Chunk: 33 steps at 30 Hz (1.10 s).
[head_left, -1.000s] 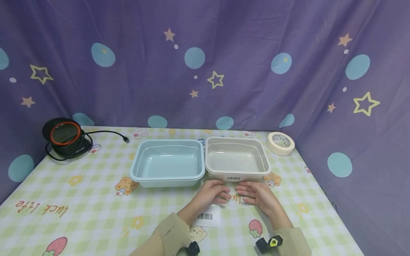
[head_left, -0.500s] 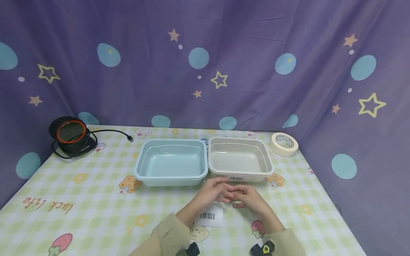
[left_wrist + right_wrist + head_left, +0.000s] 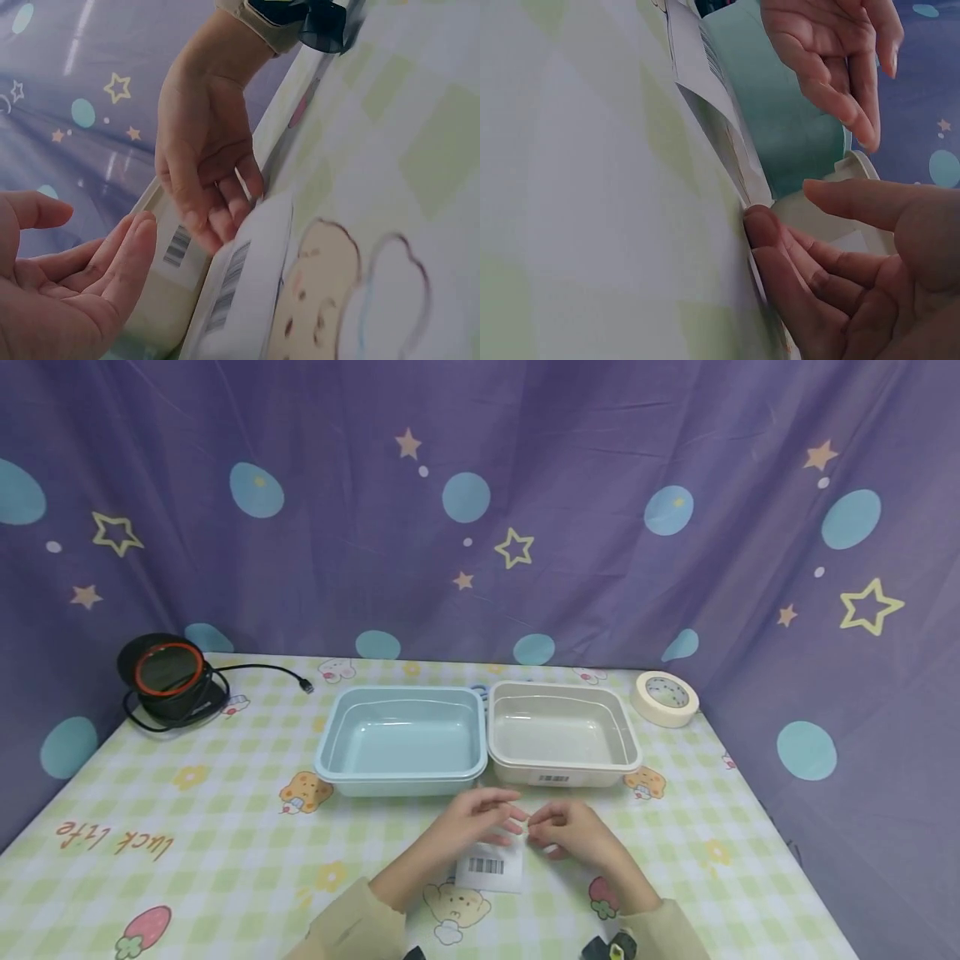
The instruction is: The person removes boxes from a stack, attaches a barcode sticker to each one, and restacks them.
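A flat white packet with a barcode [image 3: 489, 867] lies on the tablecloth in front of the bins. My left hand [image 3: 476, 817] hovers over its far edge, fingers loosely bent, with nothing visible in them. Just right of the packet, my right hand [image 3: 573, 831] hangs low with its fingers bent. In the right wrist view, the fingertips [image 3: 761, 225] are beside the packet's raised edge [image 3: 727, 112]; contact is unclear. Behind the hands stand a light blue plastic bin [image 3: 401, 781] and, to its right, a beige plastic bin [image 3: 562, 770] with a barcode label.
At the back right is a roll of masking tape [image 3: 664, 699]. A black device with an orange ring [image 3: 168, 670] and its cable [image 3: 258, 667] sit at the back left. Something blue [image 3: 480, 691] shows between the bins. A purple curtain [image 3: 480, 610] hangs behind the table.
My hands came together by the beige bin, then parted slightly. Both have since moved nearer to me, the left also leftward, over the packet. The bins and packet stayed put.
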Tool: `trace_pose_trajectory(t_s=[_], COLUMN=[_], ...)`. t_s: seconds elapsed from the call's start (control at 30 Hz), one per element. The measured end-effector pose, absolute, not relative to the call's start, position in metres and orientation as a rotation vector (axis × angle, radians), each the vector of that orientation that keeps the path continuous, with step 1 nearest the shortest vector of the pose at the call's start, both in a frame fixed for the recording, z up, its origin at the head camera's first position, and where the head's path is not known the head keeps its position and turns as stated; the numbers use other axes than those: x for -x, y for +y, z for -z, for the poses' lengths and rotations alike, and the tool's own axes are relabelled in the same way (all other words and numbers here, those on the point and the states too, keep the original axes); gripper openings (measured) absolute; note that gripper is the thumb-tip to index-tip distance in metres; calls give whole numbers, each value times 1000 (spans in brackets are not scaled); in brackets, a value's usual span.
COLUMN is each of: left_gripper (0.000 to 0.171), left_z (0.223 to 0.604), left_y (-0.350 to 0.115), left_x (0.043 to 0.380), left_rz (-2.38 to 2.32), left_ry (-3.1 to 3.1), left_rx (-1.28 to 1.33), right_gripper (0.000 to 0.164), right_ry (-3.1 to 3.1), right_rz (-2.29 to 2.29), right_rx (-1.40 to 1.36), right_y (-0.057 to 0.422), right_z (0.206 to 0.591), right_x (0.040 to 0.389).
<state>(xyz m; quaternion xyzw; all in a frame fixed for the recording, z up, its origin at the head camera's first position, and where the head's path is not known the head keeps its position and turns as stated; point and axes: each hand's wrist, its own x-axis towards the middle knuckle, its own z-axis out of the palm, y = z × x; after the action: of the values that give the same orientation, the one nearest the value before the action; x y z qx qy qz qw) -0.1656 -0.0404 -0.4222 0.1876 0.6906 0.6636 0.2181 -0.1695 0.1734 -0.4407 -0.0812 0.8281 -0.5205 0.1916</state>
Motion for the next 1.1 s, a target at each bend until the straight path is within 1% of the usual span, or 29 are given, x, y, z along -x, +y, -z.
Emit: trace_pose_trajectory(t_s=[0.2,0.33,0.6,1.1], left_gripper=[45,44,42,38], left_z=[422,423,429,445], left_y=[-61,-74,-97,-103], left_x=[159,157,156,162], left_rz=[-1802,-1791,-1777,-1724], left_ry=[1988,2031,2077,2179], left_rx=[-591,-627,-609,-557], right_gripper=[21,21,23,21], right_ry=[2367,2383,2371,2374], right_rz=[1433,1417,1406,1408], right_rx=[133,113,108,156], right_y=[168,165,163,163], right_z=[440,439,441,443], right_x=[168,167,167,168])
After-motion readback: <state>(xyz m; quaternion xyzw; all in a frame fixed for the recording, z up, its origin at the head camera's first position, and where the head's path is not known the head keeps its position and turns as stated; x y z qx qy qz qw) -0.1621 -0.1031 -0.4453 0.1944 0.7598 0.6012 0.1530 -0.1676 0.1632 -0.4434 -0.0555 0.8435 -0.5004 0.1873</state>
